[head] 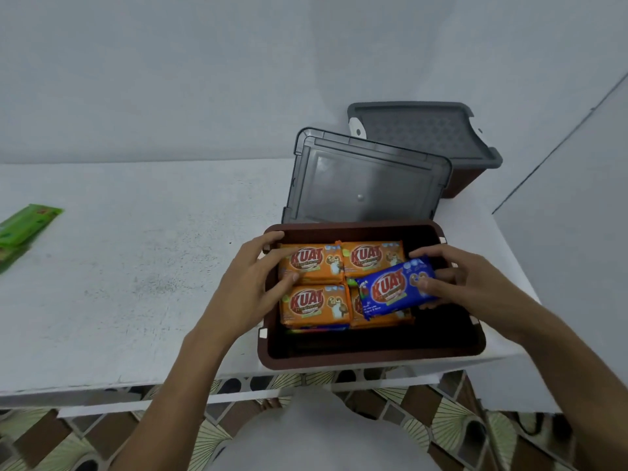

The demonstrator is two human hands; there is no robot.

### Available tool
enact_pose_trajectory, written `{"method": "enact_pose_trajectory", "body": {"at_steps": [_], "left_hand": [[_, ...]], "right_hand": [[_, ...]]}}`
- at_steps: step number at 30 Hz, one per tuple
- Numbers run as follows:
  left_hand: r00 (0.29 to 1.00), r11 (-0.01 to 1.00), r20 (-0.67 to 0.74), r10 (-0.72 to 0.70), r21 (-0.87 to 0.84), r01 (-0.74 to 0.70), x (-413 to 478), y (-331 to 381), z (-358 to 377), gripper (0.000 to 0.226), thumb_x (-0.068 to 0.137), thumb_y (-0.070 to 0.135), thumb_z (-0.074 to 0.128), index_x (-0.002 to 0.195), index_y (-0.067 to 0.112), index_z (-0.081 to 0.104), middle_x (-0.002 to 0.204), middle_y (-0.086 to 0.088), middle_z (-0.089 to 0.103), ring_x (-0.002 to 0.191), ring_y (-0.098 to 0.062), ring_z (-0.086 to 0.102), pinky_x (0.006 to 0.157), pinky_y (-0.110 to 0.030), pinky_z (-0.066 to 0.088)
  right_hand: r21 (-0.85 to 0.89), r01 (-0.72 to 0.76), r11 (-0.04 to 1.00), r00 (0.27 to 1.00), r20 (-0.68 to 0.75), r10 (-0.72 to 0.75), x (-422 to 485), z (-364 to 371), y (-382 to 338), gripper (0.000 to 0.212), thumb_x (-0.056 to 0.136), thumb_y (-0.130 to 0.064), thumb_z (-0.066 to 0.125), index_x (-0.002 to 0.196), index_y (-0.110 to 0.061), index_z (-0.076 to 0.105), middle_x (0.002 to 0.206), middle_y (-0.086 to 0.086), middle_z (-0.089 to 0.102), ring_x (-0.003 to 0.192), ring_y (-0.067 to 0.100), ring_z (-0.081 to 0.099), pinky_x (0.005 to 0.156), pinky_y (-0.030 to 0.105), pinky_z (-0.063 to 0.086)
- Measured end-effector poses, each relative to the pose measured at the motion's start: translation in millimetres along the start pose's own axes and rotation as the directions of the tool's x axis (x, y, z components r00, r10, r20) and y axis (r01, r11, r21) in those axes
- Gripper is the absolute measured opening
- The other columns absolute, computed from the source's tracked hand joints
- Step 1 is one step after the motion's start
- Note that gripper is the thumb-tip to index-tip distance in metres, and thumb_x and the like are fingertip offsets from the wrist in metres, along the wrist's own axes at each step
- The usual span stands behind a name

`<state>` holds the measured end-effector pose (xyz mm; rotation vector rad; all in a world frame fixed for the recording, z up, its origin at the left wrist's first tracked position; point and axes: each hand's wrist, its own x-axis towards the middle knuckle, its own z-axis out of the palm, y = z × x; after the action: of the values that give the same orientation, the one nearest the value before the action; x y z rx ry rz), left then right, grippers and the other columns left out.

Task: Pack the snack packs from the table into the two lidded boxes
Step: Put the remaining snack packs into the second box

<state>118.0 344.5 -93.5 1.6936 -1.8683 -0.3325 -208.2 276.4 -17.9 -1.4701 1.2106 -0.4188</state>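
An open brown box [373,355] stands at the table's front edge, with several orange snack packs [316,305] lying flat inside. My right hand [472,283] grips a blue snack pack [390,290] by its right end, tilted over the orange packs on the box's right side. My left hand [251,283] reaches over the box's left rim, fingers and thumb touching the far-left orange pack [323,263]. The box's grey lid [367,178] leans behind it. A second brown box with its grey lid on [424,130] stands at the back right.
Green snack packs [23,229] lie at the table's far left edge. The white table [136,266] meets a wall behind. A patterned tiled floor [441,419] shows below the front edge, and a wall panel rises on the right.
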Motion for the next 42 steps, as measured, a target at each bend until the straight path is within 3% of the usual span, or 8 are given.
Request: {"method": "enact_pose_trajectory", "body": {"at_steps": [9, 13, 17, 24, 30, 33, 37, 42], "left_hand": [[0.998, 0.998, 0.006, -0.057, 0.033, 0.057, -2, 0, 3, 0.042, 0.094, 0.047, 0.051, 0.13, 0.027, 0.059, 0.149, 0.004, 0.04, 0.134, -0.012, 0.038, 0.101, -0.028, 0.036], [0.996, 0.996, 0.005, -0.085, 0.039, 0.085, -2, 1, 5, 0.039, 0.094, 0.039, 0.054, 0.13, 0.027, 0.059, 0.149, 0.005, 0.04, 0.135, -0.013, 0.038, 0.101, -0.028, 0.034], [0.997, 0.996, 0.008, -0.078, 0.043, 0.078, -2, 0, 6, 0.038, 0.094, 0.038, 0.052, 0.129, 0.025, 0.06, 0.149, 0.003, 0.041, 0.134, -0.014, 0.039, 0.101, -0.027, 0.033], [0.997, 0.996, -0.004, -0.08, 0.026, 0.08, -3, 0, 8, 0.039, 0.094, 0.039, 0.048, 0.128, 0.024, 0.06, 0.149, 0.003, 0.041, 0.135, -0.014, 0.038, 0.101, -0.027, 0.032], [0.999, 0.999, -0.012, -0.043, 0.013, 0.044, -5, -3, 9, 0.036, 0.098, 0.04, 0.047, 0.129, 0.026, 0.06, 0.15, 0.005, 0.038, 0.135, -0.011, 0.037, 0.102, -0.022, 0.031], [1.0, 1.0, -0.019, -0.025, -0.001, 0.025, -7, -3, 6, 0.04, 0.097, 0.044, 0.043, 0.129, 0.028, 0.06, 0.152, 0.005, 0.035, 0.136, -0.009, 0.034, 0.103, -0.023, 0.032], [1.0, 1.0, -0.016, -0.011, -0.027, 0.011, -11, -14, -7, 0.047, 0.095, 0.057, 0.038, 0.13, 0.032, 0.058, 0.151, 0.007, 0.035, 0.137, -0.011, 0.034, 0.103, -0.029, 0.038], [0.986, 0.986, -0.009, -0.166, -0.02, 0.166, -26, -63, -42, 0.044, 0.097, 0.055, 0.041, 0.138, 0.041, 0.046, 0.146, 0.015, 0.038, 0.124, -0.005, 0.047, 0.097, -0.025, 0.044]], "right_hand": [[-0.145, -0.091, 0.985, 0.995, 0.017, 0.095, 12, 20, 16, 0.04, 0.088, -0.019, 0.066, 0.121, -0.036, 0.053, 0.116, 0.0, 0.063, 0.097, 0.012, 0.067, 0.065, 0.025, 0.06], [-0.437, -0.106, 0.893, 0.994, -0.062, 0.087, 18, 30, 23, 0.05, 0.093, -0.026, 0.061, 0.141, -0.031, 0.046, 0.133, 0.005, 0.054, 0.109, 0.015, 0.06, 0.077, 0.031, 0.06], [-0.609, -0.099, 0.787, 0.993, -0.116, 0.036, 18, 38, 22, 0.051, 0.096, -0.03, 0.056, 0.145, -0.03, 0.04, 0.137, 0.006, 0.054, 0.113, 0.016, 0.058, 0.087, 0.03, 0.054], [-0.677, -0.11, 0.728, 0.992, -0.119, 0.039, 22, 43, 27, 0.031, 0.095, -0.03, 0.058, 0.124, -0.024, 0.05, 0.132, 0.008, 0.057, 0.11, 0.021, 0.061, 0.086, 0.035, 0.058], [-0.747, -0.119, 0.654, 0.993, -0.097, 0.07, 22, 42, 16, 0.046, 0.094, -0.041, 0.056, 0.136, -0.027, 0.045, 0.134, 0.005, 0.057, 0.111, 0.02, 0.062, 0.089, 0.037, 0.056], [-0.816, -0.103, 0.569, 0.994, -0.109, 0.024, 22, 47, -4, 0.05, 0.094, -0.048, 0.052, 0.139, -0.029, 0.041, 0.133, 0.002, 0.058, 0.108, 0.018, 0.063, 0.087, 0.034, 0.056], [-0.821, -0.024, 0.571, 0.991, -0.094, -0.093, 36, 70, -40, 0.044, 0.094, -0.052, 0.048, 0.133, -0.031, 0.045, 0.122, 0.0, 0.064, 0.098, 0.016, 0.065, 0.08, 0.033, 0.056], [-0.804, 0.189, 0.564, 0.954, 0.013, -0.301, 83, 126, -90, 0.033, 0.095, -0.048, 0.05, 0.123, -0.031, 0.054, 0.105, -0.004, 0.069, 0.09, 0.016, 0.064, 0.072, 0.029, 0.05]]}}
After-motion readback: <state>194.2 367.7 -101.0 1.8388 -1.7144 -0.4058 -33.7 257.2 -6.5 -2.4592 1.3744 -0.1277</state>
